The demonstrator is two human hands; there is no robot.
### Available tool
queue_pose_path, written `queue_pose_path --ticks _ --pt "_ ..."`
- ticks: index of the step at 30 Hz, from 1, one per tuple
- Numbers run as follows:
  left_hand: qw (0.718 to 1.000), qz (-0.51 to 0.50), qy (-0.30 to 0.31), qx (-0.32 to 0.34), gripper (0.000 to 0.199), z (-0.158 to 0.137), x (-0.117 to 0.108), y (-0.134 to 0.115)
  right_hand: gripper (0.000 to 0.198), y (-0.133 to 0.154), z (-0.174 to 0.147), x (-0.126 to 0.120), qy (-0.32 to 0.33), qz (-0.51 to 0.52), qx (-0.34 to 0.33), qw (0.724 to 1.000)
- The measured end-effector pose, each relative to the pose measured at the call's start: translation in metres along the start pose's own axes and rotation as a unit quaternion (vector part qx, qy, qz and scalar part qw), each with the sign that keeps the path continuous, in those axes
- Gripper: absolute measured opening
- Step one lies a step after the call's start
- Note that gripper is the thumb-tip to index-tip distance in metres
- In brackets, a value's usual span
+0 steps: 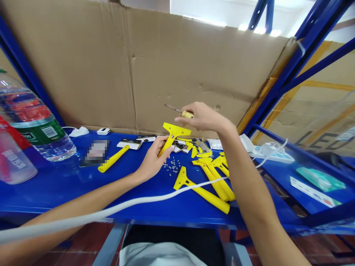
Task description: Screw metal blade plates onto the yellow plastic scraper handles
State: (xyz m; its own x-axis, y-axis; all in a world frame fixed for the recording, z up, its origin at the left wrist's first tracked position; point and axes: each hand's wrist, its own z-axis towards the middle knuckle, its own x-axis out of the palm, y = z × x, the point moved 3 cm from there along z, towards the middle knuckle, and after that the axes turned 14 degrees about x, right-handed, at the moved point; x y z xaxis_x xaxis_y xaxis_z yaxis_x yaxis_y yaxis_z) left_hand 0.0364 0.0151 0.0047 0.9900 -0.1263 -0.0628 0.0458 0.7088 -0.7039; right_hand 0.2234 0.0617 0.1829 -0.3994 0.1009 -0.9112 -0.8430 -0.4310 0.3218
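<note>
My left hand [155, 157] is closed round the handle of a yellow scraper [175, 131], its wide head pointing up and away from me. Above and to the right, my right hand [201, 116] grips a screwdriver [188, 114] by its yellowish handle, the thin shaft pointing left and clear of the scraper. Small loose screws and nuts [172, 167] lie scattered on the blue table below my left hand. Another yellow scraper [203, 190] lies nearer me, and several more scraper handles [219, 181] are piled at the right, partly behind my right forearm.
A white cable [138, 201] crosses in front of my forearms. Left on the blue table [83, 192] stand a large water bottle [41, 127] and a plastic cup [16, 159]. A finished-looking scraper [113, 159] lies beside a blurred phone-like item [97, 152]. Cardboard [180, 66] walls the back.
</note>
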Motion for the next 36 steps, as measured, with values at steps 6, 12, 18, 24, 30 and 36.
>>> queue_pose_path --ticks 6,12,18,24,30,36 --pt "0.999 -0.021 -0.019 -0.023 0.042 0.002 -0.003 0.002 0.028 -0.093 0.027 -0.001 0.023 -0.033 0.161 0.986" --pt "0.974 -0.185 -0.033 -0.127 0.040 0.003 0.002 0.004 0.037 -0.139 0.054 0.057 0.122 -0.125 0.167 0.970" --pt "0.931 -0.274 -0.047 -0.235 0.038 0.002 0.005 0.005 0.017 -0.145 0.072 0.110 0.153 -0.123 0.133 0.971" --pt "0.934 -0.259 -0.046 -0.241 0.039 -0.001 0.005 0.005 0.037 -0.149 0.075 0.135 0.143 -0.116 0.103 0.978" --pt "0.934 -0.261 -0.038 -0.242 0.041 0.000 0.004 0.005 0.034 -0.153 0.075 0.140 0.128 -0.112 0.110 0.979" --pt "0.935 -0.253 -0.037 -0.244 0.041 -0.001 0.005 0.006 0.023 -0.159 0.075 0.111 0.122 -0.119 0.133 0.976"
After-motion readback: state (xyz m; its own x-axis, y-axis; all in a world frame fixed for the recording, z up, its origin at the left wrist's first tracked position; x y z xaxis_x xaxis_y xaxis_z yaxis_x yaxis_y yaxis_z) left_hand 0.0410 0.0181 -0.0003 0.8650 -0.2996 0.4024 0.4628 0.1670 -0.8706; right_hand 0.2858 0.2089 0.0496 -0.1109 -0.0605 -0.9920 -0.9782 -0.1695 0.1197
